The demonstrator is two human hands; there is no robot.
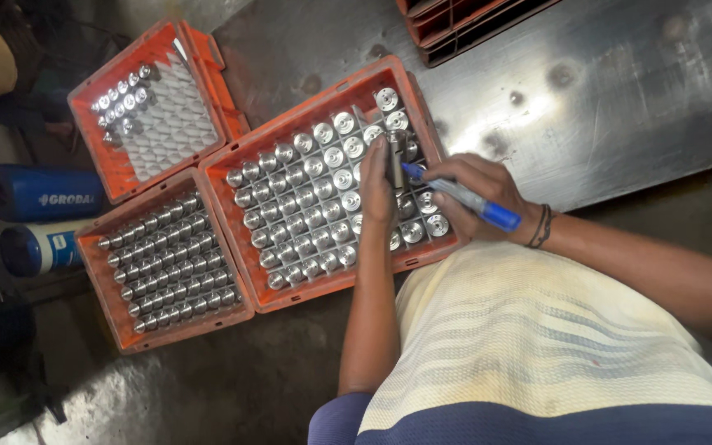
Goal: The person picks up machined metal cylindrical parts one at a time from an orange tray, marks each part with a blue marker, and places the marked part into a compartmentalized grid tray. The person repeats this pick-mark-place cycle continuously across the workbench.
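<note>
- The left hand [378, 194] has its fingers [382, 152] closed around one small metal cylinder [395, 161], lifted a little above the big orange tray [245, 156].
- The right hand [475, 194] has its fingers [447, 177] pinched narrow on a blue marker pen [467, 200], whose tip touches or nearly touches the held cylinder; which of the two I cannot tell.
- Both hands work over the right end of the big orange tray, which is nearly full of like cylinders standing upright in a grid.
- To mark well, I judge the left hand should hold the piece still and brace on the tray, while the pen makes one short, light stroke on the same face each time.
- Left of the big tray lies a smaller orange tray [96, 288], full of cylinders lying tilted; beyond that one, a third orange tray [92, 91] is mostly empty white cells.
- All three rest on a steel surface [620, 91].
</note>
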